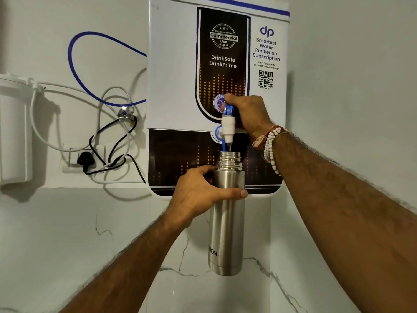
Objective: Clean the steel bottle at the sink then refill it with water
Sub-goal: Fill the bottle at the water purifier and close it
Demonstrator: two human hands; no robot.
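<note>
My left hand (203, 190) grips the upper body of the steel bottle (226, 233), holding it upright and off the counter. Its uncapped threaded mouth sits right under the white tap (228, 128) of the wall-mounted water purifier (176, 75). A thin stream of water falls from the tap into the mouth. My right hand (248, 114) grips the tap's blue lever (228, 108) from the right. No cap is in view.
A white filter housing (13, 132) hangs on the wall at far left. Blue, white and black tubes and cables (108, 132) loop to a wall socket with a black plug (84, 160). A marble-patterned wall (90, 233) runs below the purifier.
</note>
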